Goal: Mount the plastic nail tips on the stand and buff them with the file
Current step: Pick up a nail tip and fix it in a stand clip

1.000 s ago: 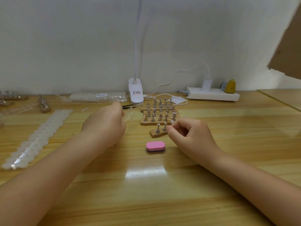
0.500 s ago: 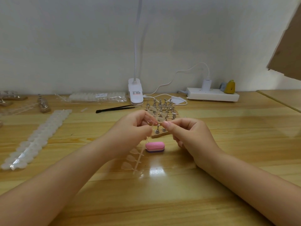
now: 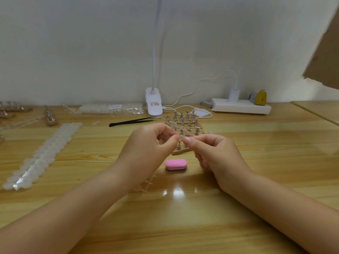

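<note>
**Both hands pinched on one clear nail tip above the stand**

Your left hand and right hand meet over the middle of the wooden table, thumb and forefinger of each closed narrowly together. Between the two pinches sits a single clear nail tip — small and translucent, so its exact outline is hard to make out. Your left hand also holds a clear strip of nail tips, which trails down from under the palm toward you and ends just beside your left wrist.

The small stand, a wooden strip with metal pegs, lies directly behind your fingertips and is partly hidden by them; whether the tip touches a peg cannot be told. Behind it stands a block of further stands, rows of pegs, a few carrying clear tips.

The pink file lies flat on the table between your hands, on your side of the small stand, touched by neither hand.

Elsewhere — black tweezers lie left of the block, a long bag of white tips runs diagonally at far left, and a white clip lamp and a power strip stand at the wall.
</note>
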Tool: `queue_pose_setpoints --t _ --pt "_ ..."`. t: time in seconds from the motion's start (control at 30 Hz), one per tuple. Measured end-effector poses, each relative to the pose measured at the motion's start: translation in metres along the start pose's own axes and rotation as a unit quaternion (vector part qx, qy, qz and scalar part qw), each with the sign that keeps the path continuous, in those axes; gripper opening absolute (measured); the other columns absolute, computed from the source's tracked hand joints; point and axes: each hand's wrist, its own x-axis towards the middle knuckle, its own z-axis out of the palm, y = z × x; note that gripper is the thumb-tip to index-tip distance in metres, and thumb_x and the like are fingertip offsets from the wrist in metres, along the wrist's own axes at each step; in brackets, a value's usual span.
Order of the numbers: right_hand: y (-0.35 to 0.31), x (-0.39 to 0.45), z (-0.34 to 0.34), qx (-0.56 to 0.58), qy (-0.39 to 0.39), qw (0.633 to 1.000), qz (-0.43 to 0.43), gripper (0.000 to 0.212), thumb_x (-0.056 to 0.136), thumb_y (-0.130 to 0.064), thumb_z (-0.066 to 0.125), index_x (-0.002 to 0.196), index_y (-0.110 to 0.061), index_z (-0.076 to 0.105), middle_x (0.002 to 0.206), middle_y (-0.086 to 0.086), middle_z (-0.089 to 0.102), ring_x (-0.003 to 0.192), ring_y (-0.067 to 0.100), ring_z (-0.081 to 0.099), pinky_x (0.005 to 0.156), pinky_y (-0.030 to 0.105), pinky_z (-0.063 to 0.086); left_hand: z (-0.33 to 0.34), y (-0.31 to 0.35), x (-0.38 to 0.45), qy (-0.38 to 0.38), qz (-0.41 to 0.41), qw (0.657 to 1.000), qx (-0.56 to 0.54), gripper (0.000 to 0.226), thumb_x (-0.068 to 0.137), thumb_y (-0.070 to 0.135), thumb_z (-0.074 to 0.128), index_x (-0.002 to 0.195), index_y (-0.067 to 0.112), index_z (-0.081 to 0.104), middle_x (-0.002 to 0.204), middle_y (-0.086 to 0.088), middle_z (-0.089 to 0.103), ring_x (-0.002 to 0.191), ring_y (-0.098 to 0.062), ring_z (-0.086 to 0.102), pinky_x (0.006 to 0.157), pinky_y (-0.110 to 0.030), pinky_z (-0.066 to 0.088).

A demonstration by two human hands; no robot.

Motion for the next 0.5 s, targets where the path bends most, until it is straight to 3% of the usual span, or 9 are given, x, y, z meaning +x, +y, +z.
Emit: queue_pose_setpoints --t 0.1,0.17,0.23,0.33,0.4,0.47,0.5 --pt "0.000 -0.002 0.002 0.002 0.010 1.000 -0.005 0.017 0.070 -0.033 0.079 0.071 -0.017 0.075 0.047 -0.009 0.052 0.041 0.003 0.041 0.042 0.016 0.033 0.000 0.002 -0.007 0.063 0.124 0.969 0.202 0.019 0.089 0.033 0.054 0.082 0.024 0.069 0.069 0.012 0.061 0.056 -0.005 0.050 0.047 -0.025 0.039" --pt "0.000 -0.002 0.002 0.001 0.015 1.000 -0.008 0.015 0.072 -0.029 0.078 0.071 -0.015 0.073 0.046 -0.009 0.053 0.040 0.001 0.042 0.042 0.014 0.033 0.000 0.002 -0.008 0.081 0.189 0.932 0.298 0.025 0.089 0.030 0.048 0.076 0.020 0.067 0.067 0.008 0.060 0.055 -0.016 0.052 0.043 -0.023 0.033" --pt "0.000 -0.002 0.003 -0.002 0.015 1.000 -0.009 0.015 0.074 -0.027 0.078 0.073 -0.013 0.073 0.047 -0.009 0.054 0.041 0.000 0.043 0.042 0.014 0.034 0.001 0.001 -0.008 0.078 0.208 0.919 0.326 0.028 0.089 0.030 0.044 0.074 0.020 0.065 0.066 0.006 0.059 0.055 -0.018 0.053 0.043 -0.023 0.029" --pt "0.001 -0.002 0.002 -0.008 0.012 1.000 -0.009 0.009 0.079 -0.021 0.076 0.074 -0.014 0.073 0.048 -0.010 0.056 0.041 -0.001 0.044 0.042 0.014 0.034 0.002 0.002 -0.007 0.049 0.155 0.954 0.253 0.022 0.090 0.031 0.046 0.078 0.022 0.063 0.070 0.010 0.057 0.061 -0.012 0.053 0.046 -0.027 0.038" --pt "0.000 -0.001 0.001 -0.004 0.000 1.000 -0.011 0.010 0.080 -0.019 0.075 0.071 -0.018 0.073 0.048 -0.010 0.056 0.041 0.001 0.042 0.042 0.015 0.034 0.001 0.002 -0.002 0.002 0.067 0.991 0.117 0.015 0.087 0.031 0.053 0.079 0.025 0.063 0.069 0.013 0.057 0.063 -0.003 0.052 0.054 -0.022 0.042" --pt "-0.001 0.000 -0.001 0.006 -0.016 1.000 -0.012 0.013 0.080 -0.019 0.075 0.067 -0.021 0.073 0.048 -0.009 0.054 0.041 0.004 0.040 0.042 0.016 0.033 -0.003 0.001 0.004 -0.033 -0.002 0.999 -0.003 0.011 0.087 0.026 0.060 0.077 0.027 0.064 0.066 0.015 0.058 0.061 0.001 0.052 0.055 -0.014 0.040" --pt "-0.001 0.001 -0.001 0.005 -0.021 1.000 -0.012 0.014 0.079 -0.020 0.075 0.066 -0.021 0.073 0.049 -0.007 0.053 0.042 0.005 0.039 0.043 0.016 0.034 -0.005 0.000 0.005 -0.038 -0.004 0.999 0.000 0.012 0.088 0.025 0.061 0.077 0.028 0.064 0.066 0.014 0.059 0.061 0.001 0.052 0.056 -0.014 0.040"
